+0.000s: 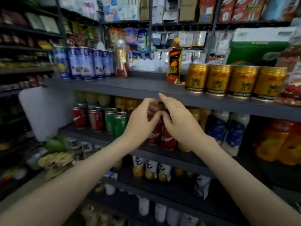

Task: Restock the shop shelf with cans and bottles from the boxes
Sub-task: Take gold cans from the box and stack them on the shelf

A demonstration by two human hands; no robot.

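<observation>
Both forearms reach up to the middle shelf, hands close together. The left hand curls its fingers round the dark tops of two red-labelled cola bottles, which stand upright at the shelf's front. The right hand lies against them, forefinger raised, its grip too blurred to tell.

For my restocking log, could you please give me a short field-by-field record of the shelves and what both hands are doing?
Top shelf: blue-and-white cans left, orange-capped bottle middle, four gold cans right.
Middle shelf: red cans, green cans, cola bottles, blue-labelled white bottles, left to right.
Left hand: fingers curled round the cola bottles' tops.
Right hand: fingers fairly straight, beside those tops; contact blurred.
</observation>
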